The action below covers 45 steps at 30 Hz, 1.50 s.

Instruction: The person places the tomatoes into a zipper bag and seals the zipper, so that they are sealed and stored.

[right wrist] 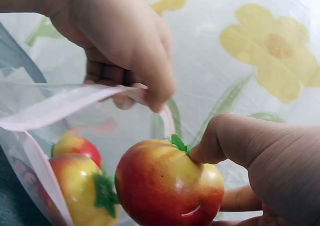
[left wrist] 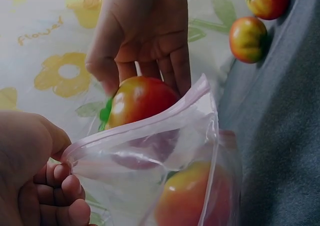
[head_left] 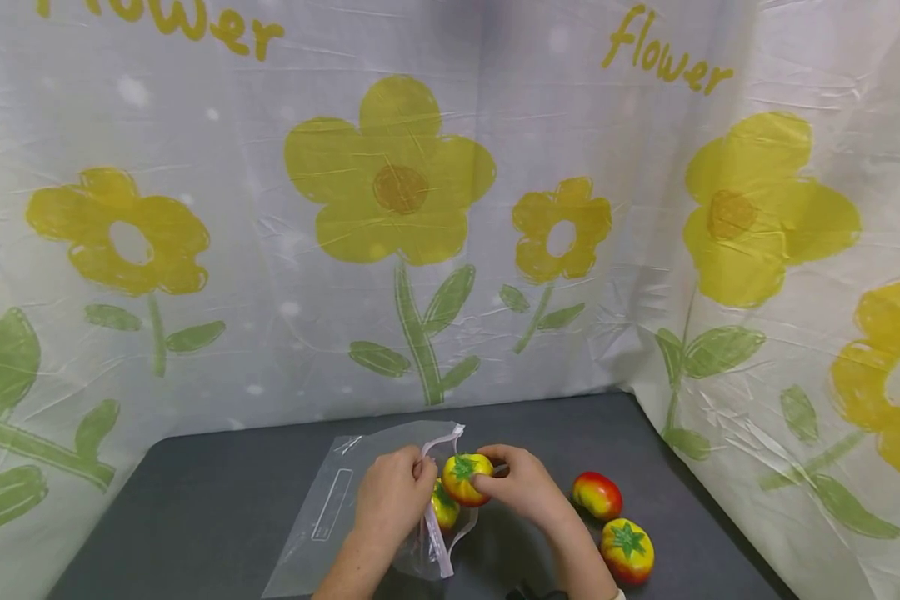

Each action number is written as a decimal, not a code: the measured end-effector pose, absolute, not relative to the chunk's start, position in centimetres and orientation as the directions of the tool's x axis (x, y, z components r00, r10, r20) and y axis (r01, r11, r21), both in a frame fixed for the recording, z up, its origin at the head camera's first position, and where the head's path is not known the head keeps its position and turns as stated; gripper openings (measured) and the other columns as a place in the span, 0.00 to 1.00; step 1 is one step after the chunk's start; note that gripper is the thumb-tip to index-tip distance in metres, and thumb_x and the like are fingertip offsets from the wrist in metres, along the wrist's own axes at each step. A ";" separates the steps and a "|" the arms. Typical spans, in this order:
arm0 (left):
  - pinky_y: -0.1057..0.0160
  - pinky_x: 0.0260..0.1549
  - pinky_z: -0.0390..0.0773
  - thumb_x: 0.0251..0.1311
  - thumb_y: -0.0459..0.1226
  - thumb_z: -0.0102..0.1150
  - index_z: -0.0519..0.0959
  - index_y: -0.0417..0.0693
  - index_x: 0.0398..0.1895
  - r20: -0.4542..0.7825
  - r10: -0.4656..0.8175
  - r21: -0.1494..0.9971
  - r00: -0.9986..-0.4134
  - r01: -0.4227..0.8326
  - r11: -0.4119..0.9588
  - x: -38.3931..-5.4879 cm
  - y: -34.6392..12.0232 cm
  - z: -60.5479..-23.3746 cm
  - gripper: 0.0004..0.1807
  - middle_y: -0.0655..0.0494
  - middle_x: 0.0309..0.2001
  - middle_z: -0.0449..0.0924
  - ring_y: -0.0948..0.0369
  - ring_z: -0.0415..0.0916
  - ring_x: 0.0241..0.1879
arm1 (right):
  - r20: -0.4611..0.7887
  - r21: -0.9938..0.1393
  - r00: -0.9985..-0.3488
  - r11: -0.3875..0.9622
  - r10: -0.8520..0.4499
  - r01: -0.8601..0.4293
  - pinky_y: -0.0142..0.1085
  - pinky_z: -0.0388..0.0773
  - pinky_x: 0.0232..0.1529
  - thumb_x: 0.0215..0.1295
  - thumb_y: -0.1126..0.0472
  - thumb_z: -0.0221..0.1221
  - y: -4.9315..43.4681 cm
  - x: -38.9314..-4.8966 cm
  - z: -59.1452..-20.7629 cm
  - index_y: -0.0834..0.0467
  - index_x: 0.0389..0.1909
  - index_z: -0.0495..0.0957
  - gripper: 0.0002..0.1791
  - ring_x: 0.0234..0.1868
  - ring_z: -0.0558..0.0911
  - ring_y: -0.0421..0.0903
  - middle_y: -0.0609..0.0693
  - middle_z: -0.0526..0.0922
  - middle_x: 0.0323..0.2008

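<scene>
My left hand (head_left: 393,492) pinches the pink zip edge of a clear zip-lock bag (head_left: 345,479), whose mouth is parted toward the right. Between thumb and fingers, my right hand (head_left: 523,487) holds a red-and-yellow artificial tomato (head_left: 468,478) with a green leafy top. This tomato is at the bag's mouth; in the left wrist view its lower part shows through the film. Inside the bag, two more tomatoes (right wrist: 82,186) appear in the right wrist view. The right hand's lower fingers are partly hidden there behind the held tomato.
On the dark grey table (head_left: 217,500), two loose tomatoes lie right of my right forearm: a redder one (head_left: 597,495) behind and a yellower one (head_left: 627,550) nearer. A flower-printed curtain (head_left: 255,333) borders the table's back and right side. A black object (head_left: 536,592) shows at the bottom edge.
</scene>
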<state>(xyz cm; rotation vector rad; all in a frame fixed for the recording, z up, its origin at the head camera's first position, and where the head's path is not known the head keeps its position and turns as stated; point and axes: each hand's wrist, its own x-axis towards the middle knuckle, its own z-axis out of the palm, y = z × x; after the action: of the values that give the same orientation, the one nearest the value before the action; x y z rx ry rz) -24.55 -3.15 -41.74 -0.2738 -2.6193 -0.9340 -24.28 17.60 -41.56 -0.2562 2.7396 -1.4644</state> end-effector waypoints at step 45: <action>0.64 0.16 0.56 0.59 0.37 0.61 0.64 0.54 0.15 0.425 0.120 0.532 -0.897 0.356 0.768 -24.2 -2.6 -42.0 0.19 0.63 0.15 0.56 0.65 0.56 0.15 | 0.511 -0.611 -0.859 0.715 0.029 -0.340 0.35 0.80 0.32 0.57 0.57 0.74 11.6 -24.7 -45.7 0.59 0.37 0.82 0.14 0.30 0.83 0.45 0.48 0.79 0.31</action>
<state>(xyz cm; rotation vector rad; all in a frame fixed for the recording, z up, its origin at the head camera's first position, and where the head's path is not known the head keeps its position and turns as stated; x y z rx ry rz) -24.18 -2.56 -42.00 -0.3636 -2.5946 -0.8870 -24.70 11.65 -45.72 -0.3285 3.3599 -1.3850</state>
